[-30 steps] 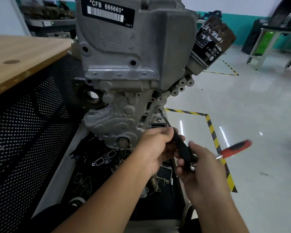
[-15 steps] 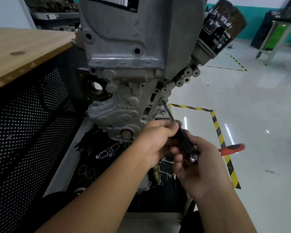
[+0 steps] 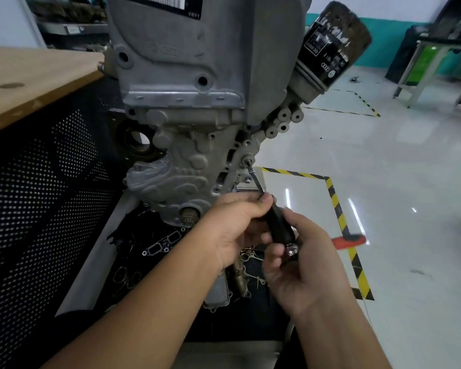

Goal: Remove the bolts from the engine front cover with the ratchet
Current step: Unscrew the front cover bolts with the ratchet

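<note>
The right hand (image 3: 301, 265) grasps the ratchet (image 3: 290, 250); its red handle has swung inward since a second ago, so the bolt (image 3: 248, 162) is loosening. The left hand (image 3: 240, 222) pinches the extension just below the engine front cover (image 3: 176, 177).

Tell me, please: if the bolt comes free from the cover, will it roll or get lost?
The bolt looks small and round, so it probably rolls. Below lies a dark tray crowded with gaskets; it would likely drop there and be hard to spot.
</note>
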Available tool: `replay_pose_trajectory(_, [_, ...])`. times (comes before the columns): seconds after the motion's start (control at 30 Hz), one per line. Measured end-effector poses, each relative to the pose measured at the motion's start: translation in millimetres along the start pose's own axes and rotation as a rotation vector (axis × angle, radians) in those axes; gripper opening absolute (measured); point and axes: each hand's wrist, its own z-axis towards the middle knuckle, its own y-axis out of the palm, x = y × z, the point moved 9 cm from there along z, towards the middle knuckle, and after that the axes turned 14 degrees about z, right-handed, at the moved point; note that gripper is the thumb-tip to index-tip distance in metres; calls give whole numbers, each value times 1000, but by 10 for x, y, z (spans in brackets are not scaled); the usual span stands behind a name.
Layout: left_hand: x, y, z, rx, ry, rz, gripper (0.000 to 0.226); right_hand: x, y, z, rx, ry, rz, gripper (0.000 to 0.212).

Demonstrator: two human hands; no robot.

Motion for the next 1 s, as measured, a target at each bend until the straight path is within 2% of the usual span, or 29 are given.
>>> replay_pose_trajectory(0.07, [16,-69,14,53,13,43,13,-225,-29,-27,43,-303,-369,31])
replay_pose_trajectory(0.13, [4,-135,31,86,16,88,13,-310,-39,-56,85,-458,-574,38])
replay_pose_trajectory(0.17, [-2,-132,27,62,14,82,13,-292,-49,-57,86,-432,-569,35])
replay_pose_trajectory(0.2, [-12,-99,16,12,5,52,13,-219,-70,-29,68,-323,-463,27])
replay_pose_trajectory(0.27, [-37,6,-21,-97,-18,-45,17,86,-11,10,-49,63,8,10])
replay_pose_trajectory(0.3, [-49,28,-28,-111,-20,-69,19,174,29,-8,-67,192,227,8])
replay_pose_trajectory(0.33, [-63,27,-31,-94,-19,-70,19,202,41,-17,-70,233,319,8])
replay_pose_trajectory(0.4, [-79,-13,-24,-25,-10,-32,14,141,-9,15,-45,125,156,16])
replay_pose_trajectory(0.5, [-53,-63,-12,26,3,3,15,-111,-17,-22,8,-252,-279,28])
replay_pose_trajectory(0.57, [-48,-94,-13,28,-8,5,19,-191,-20,-24,20,-393,-373,32])
replay_pose_trajectory(0.6, [-55,-89,-19,11,-24,-6,18,-184,-19,-26,28,-380,-361,28])
replay_pose_trajectory(0.67, [-78,-28,-37,-56,-70,-87,16,-15,-10,16,-16,-150,-168,13])
replay_pose_trajectory(0.73, [-80,11,-30,-105,-88,-165,18,225,78,-9,-104,163,202,19])
replay_pose_trajectory(0.77, [-87,1,-23,-99,-85,-162,19,274,92,-23,-119,224,302,20])
replay_pose_trajectory(0.8, [-96,-23,-17,-74,-82,-137,19,287,75,-14,-105,226,298,19])
replay_pose_trajectory(0.87, [-102,-90,-12,0,-70,-72,17,205,-48,36,4,62,36,17])
replay_pose_trajectory(0.93, [-105,-167,9,78,-58,-47,15,-23,-93,11,102,-253,-240,27])
replay_pose_trajectory(1.0, [-87,-245,22,134,-43,-35,16,-148,-31,-42,99,-472,-395,37])
